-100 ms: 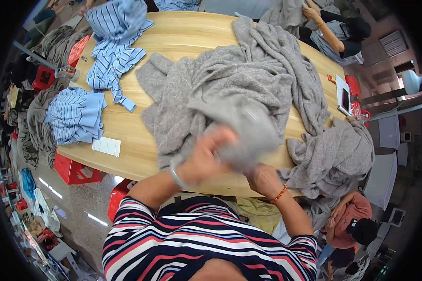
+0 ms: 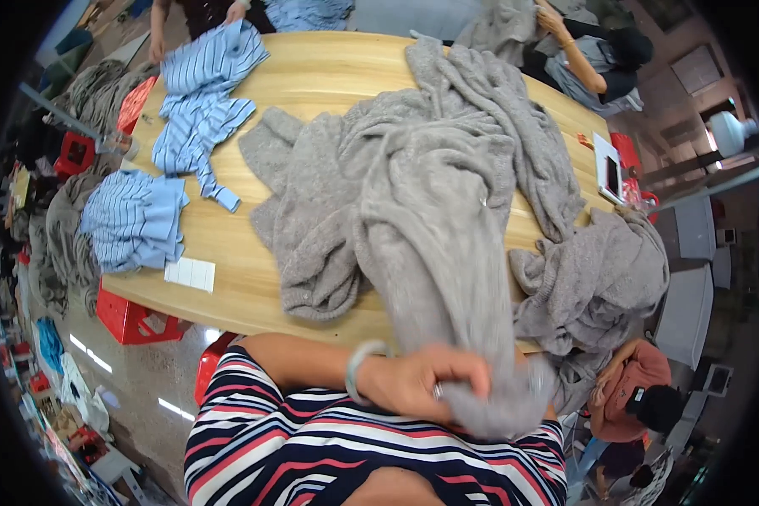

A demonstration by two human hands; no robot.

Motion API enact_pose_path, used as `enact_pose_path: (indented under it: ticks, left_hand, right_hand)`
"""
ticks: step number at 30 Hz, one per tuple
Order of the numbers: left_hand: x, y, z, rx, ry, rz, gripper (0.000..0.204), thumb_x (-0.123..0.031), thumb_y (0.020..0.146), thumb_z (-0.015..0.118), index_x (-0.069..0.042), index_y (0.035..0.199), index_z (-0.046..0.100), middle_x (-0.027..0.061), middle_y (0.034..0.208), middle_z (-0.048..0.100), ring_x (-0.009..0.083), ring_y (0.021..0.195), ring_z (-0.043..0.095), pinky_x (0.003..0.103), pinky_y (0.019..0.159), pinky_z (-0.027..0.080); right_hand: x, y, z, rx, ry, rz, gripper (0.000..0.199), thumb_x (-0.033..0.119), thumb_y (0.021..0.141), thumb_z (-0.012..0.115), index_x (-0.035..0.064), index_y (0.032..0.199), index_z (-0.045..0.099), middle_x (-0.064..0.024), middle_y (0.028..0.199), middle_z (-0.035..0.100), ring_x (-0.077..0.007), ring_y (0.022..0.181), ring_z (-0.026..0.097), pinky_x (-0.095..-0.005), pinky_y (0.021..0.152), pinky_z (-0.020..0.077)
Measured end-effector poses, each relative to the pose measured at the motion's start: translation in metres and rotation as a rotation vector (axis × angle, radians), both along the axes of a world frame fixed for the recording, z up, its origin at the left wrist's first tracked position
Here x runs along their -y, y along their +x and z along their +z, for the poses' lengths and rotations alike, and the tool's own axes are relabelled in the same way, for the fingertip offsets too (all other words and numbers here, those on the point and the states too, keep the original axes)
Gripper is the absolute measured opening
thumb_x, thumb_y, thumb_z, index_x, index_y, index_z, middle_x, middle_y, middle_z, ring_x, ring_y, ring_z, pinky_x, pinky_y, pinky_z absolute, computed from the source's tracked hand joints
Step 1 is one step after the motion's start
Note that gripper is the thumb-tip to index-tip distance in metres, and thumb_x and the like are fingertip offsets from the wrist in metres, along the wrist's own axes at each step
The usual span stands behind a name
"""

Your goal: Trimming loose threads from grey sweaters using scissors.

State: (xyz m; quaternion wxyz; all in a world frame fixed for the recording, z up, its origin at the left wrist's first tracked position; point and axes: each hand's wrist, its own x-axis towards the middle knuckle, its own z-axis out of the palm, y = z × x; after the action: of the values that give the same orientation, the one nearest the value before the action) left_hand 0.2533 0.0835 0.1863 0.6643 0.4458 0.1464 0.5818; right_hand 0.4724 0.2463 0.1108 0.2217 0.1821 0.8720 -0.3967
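Head view: your left hand (image 2: pixel 417 381) clamped on gray sweater (image 2: pixel 430 211) hem; right hand hidden under it, grip can't tell. Sweater runs lengthwise away from you across table (image 2: pixel 312 76).

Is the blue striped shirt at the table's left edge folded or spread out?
Folded: the blue striped shirt lies as a compact bundle beside a white card.

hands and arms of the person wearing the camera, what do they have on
The left hand carries a pale green bangle at the wrist and a small ring on one finger; the forearm above it is bare. The right hand is hidden behind grey knitted fabric. A navy, red and white striped top covers the body.
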Motion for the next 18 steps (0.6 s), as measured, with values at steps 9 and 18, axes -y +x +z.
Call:
enact_pose_path:
  ticks: [9,18]
  left_hand:
    - [-0.027,0.016,-0.001,-0.212,0.173,-0.189,0.013,-0.009,0.082,0.067,-0.003,0.089,0.058,0.0131,0.093,0.059,0.0283,0.085,0.057,0.035,0.079,0.044]
    - [-0.141,0.063,0.020,-0.464,0.623,0.104,0.026,-0.009,0.082,0.063,0.001,0.105,0.063,0.0165,0.114,0.060,0.0358,0.112,0.053,0.044,0.099,0.036]
  right_hand:
    - [-0.049,0.019,-0.051,-0.767,-0.451,-0.843,0.045,0.022,0.097,0.043,0.0083,0.139,0.038,-0.0173,0.133,0.050,-0.0253,0.119,0.050,-0.0360,0.102,0.0380]
    - [-0.104,0.180,0.080,-1.058,-0.276,-1.250,0.041,0.025,0.097,0.044,0.0041,0.132,0.045,-0.0113,0.124,0.054,-0.0209,0.106,0.054,-0.0340,0.092,0.0467]
